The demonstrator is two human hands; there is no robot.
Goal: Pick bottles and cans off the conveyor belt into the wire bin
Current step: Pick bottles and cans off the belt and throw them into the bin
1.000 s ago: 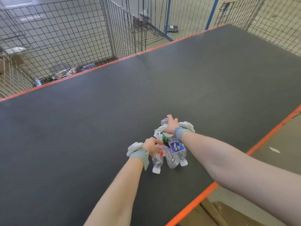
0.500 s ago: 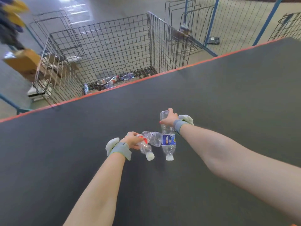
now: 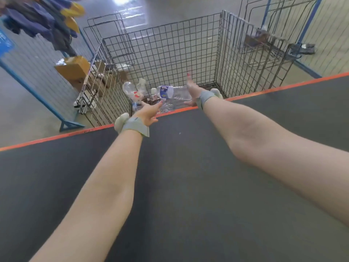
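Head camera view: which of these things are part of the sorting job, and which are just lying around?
Job:
left hand
right hand
blue-label bottle
crushed bottles
wire bin
conveyor belt

Lying about:
cardboard boxes
hanging clothes
spare wire panels

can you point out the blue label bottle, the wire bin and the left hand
blue label bottle (image 3: 166, 92): head view, on its blue label
wire bin (image 3: 220, 52): head view, on its far right corner post
left hand (image 3: 148, 111): head view, on its back

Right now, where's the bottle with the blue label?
In the head view, the blue-label bottle is in mid-air above the wire bin, beyond the belt's orange edge, beside the open right hand.
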